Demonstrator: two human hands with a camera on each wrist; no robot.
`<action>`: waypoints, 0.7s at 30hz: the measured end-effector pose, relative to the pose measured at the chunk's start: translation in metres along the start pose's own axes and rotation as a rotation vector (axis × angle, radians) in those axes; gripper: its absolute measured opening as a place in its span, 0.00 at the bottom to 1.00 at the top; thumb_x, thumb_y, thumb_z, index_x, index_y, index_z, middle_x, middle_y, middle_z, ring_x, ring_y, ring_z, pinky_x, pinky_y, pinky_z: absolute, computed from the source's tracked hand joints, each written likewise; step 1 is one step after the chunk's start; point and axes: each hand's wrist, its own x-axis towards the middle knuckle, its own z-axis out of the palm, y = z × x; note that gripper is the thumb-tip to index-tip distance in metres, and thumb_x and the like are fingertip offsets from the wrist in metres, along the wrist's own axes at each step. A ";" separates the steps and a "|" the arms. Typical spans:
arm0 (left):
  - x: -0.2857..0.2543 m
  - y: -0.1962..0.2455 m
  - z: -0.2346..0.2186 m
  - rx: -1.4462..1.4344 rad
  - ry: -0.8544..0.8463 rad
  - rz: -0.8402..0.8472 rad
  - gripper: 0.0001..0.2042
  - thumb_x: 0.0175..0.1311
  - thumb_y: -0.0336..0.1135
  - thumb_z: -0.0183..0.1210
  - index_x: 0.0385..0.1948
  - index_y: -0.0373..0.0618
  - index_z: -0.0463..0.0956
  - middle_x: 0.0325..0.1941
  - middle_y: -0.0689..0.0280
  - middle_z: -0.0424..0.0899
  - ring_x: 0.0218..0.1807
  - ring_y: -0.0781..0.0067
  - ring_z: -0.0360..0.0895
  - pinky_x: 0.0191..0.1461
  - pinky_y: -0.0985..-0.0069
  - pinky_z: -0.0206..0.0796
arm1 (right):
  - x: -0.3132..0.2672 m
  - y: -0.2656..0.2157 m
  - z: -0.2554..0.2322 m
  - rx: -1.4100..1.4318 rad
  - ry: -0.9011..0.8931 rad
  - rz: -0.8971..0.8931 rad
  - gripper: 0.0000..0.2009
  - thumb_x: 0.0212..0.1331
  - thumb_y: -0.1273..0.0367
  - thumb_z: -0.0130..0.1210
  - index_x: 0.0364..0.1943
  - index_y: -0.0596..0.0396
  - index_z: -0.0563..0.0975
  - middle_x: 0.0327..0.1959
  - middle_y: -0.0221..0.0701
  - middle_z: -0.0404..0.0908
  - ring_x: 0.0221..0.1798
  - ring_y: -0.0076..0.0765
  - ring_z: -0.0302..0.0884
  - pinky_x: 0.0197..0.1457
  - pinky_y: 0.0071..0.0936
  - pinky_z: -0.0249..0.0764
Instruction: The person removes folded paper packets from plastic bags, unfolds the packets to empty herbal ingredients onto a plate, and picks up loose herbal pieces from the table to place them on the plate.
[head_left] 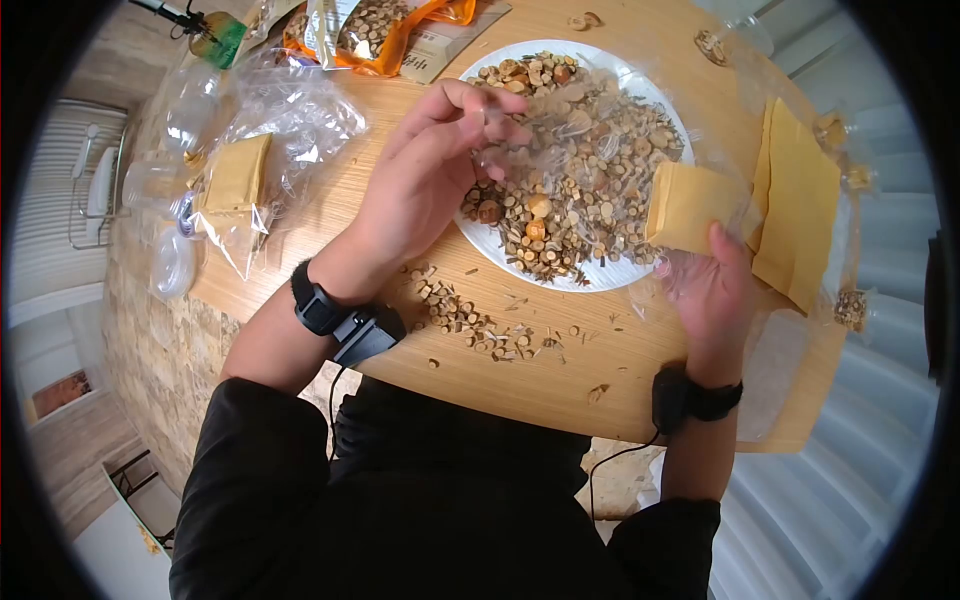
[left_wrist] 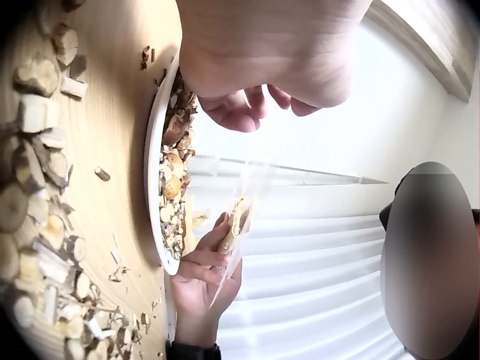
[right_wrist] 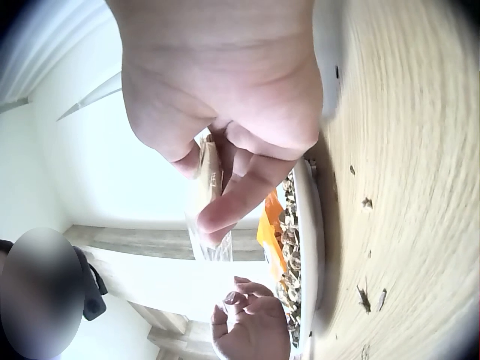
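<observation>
My right hand (head_left: 712, 295) grips a folded brown paper packet (head_left: 692, 205) inside a clear plastic bag (head_left: 590, 135), its thumb over the packet's near side. The see-through film stretches leftward to my left hand (head_left: 425, 165), whose curled thumb and fingers pinch its far end. In the left wrist view the bag (left_wrist: 251, 180) spans upward from the packet to the left fingertips. Beneath both hands stands a white plate (head_left: 612, 277) heaped with dried sliced stems and several round brown pieces. The right wrist view shows the packet (right_wrist: 208, 172) between thumb and fingers.
Loose stem slices (head_left: 460, 310) lie in front of the plate. At left are another bagged paper packet (head_left: 238, 175) and clear plastic containers (head_left: 172, 265). Orange-trimmed bags (head_left: 385, 35) lie behind. Flat brown paper sheets (head_left: 795, 205) lie at right, near small clear jars (head_left: 850, 310).
</observation>
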 end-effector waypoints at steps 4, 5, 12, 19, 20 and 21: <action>0.001 0.003 0.009 0.025 0.000 0.039 0.09 0.64 0.34 0.51 0.44 0.46 0.68 0.49 0.66 0.72 0.47 0.78 0.71 0.45 0.80 0.62 | -0.001 -0.001 0.004 -0.020 -0.039 0.007 0.18 0.62 0.67 0.42 0.54 0.64 0.66 0.47 0.42 0.76 0.41 0.35 0.78 0.33 0.26 0.74; 0.002 0.001 0.003 0.158 -0.026 0.055 0.11 0.63 0.33 0.52 0.46 0.46 0.67 0.47 0.68 0.71 0.45 0.80 0.70 0.45 0.81 0.62 | -0.001 -0.001 0.014 -0.036 0.078 0.009 0.17 0.62 0.68 0.41 0.51 0.66 0.67 0.42 0.43 0.78 0.31 0.37 0.78 0.24 0.26 0.71; -0.001 0.003 0.009 0.508 -0.007 0.029 0.08 0.60 0.24 0.55 0.39 0.42 0.71 0.34 0.74 0.72 0.35 0.88 0.68 0.40 0.87 0.63 | -0.007 -0.006 0.019 -0.163 0.032 0.032 0.15 0.62 0.70 0.40 0.50 0.65 0.66 0.35 0.45 0.79 0.22 0.40 0.78 0.15 0.26 0.67; 0.001 0.006 0.003 0.328 0.196 -0.011 0.02 0.63 0.29 0.52 0.33 0.42 0.71 0.26 0.75 0.70 0.29 0.88 0.65 0.32 0.88 0.57 | -0.006 -0.005 0.012 -0.132 0.217 0.079 0.16 0.60 0.67 0.44 0.48 0.64 0.68 0.34 0.42 0.79 0.17 0.35 0.75 0.14 0.23 0.65; 0.001 0.005 0.002 0.329 0.194 -0.013 0.02 0.63 0.29 0.52 0.33 0.42 0.71 0.26 0.75 0.70 0.29 0.88 0.65 0.32 0.88 0.57 | -0.005 -0.006 0.015 -0.124 0.260 0.060 0.16 0.59 0.66 0.44 0.47 0.64 0.69 0.33 0.42 0.79 0.16 0.33 0.73 0.14 0.23 0.65; 0.002 0.004 0.001 0.266 0.161 -0.022 0.02 0.63 0.30 0.52 0.32 0.43 0.71 0.26 0.74 0.71 0.28 0.87 0.63 0.32 0.87 0.55 | -0.004 -0.007 0.018 -0.116 0.304 0.041 0.16 0.58 0.66 0.45 0.46 0.64 0.70 0.32 0.42 0.79 0.15 0.32 0.72 0.14 0.22 0.64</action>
